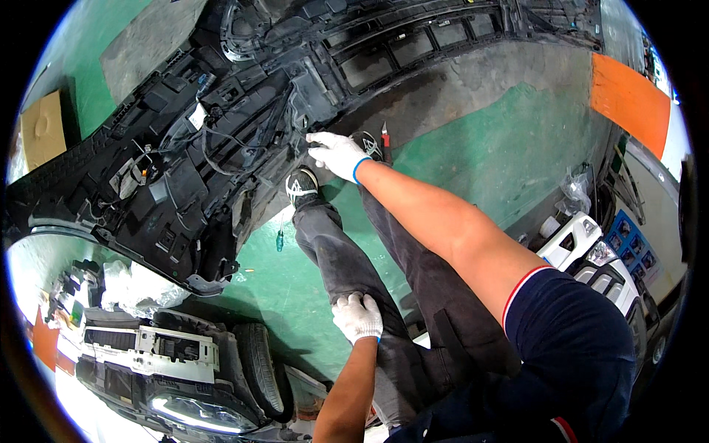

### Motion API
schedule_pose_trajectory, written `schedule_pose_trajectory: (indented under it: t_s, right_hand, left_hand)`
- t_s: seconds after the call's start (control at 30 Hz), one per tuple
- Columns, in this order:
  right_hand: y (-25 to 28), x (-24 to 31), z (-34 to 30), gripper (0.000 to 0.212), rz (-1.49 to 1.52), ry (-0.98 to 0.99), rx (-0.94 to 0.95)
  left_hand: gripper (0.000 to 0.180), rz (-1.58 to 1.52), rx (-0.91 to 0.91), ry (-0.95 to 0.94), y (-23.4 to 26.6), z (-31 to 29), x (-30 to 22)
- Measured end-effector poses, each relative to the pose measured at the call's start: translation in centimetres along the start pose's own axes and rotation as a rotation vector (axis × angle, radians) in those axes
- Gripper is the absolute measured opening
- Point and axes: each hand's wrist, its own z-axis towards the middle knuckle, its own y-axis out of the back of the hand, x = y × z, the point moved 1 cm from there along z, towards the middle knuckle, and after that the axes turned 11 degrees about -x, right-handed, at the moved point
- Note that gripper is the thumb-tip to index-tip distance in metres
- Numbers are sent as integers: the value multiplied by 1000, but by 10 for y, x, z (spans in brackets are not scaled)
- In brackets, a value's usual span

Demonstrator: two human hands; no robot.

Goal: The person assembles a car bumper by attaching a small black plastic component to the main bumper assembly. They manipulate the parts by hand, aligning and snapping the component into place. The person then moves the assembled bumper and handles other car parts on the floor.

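A large black car bumper (166,166), its inner side showing wiring and brackets, lies across the floor ahead of me. My right hand (338,155), in a white glove, reaches to its near edge. The fingers are stretched out and parted, with the tips at a dark part of the bumper; whether they touch it I cannot tell. My left hand (357,317), gloved too, rests over my left knee with its fingers spread and slightly bent. A red-handled knife (385,139) lies beside my right shoe, and a teal-handled screwdriver (280,241) lies left of my left leg.
At lower left stands another front-end assembly with a headlight (199,413). Clear plastic wrapping (144,288) lies above it. White and grey car parts (583,244) stand at right, below an orange panel (631,100). A cardboard piece (43,129) is at far left.
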Motion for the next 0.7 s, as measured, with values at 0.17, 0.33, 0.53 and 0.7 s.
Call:
schedule_pose_trajectory:
  t_s: [0.17,0.33,0.53,0.7]
  right_hand:
    - [5,-19,11,45,216,-120,-30]
    - [7,-24,19,32,490,-297,-15]
    - [4,-27,17,27,589,-355,44]
    - [-20,-42,24,44,680,-349,137]
  left_hand:
    - [36,12,0,-9,0,0,-1]
    - [37,41,33,-3,1,1,-2]
    - [37,35,34,2,6,1,-5]
    - [38,44,15,-11,4,0,-4]
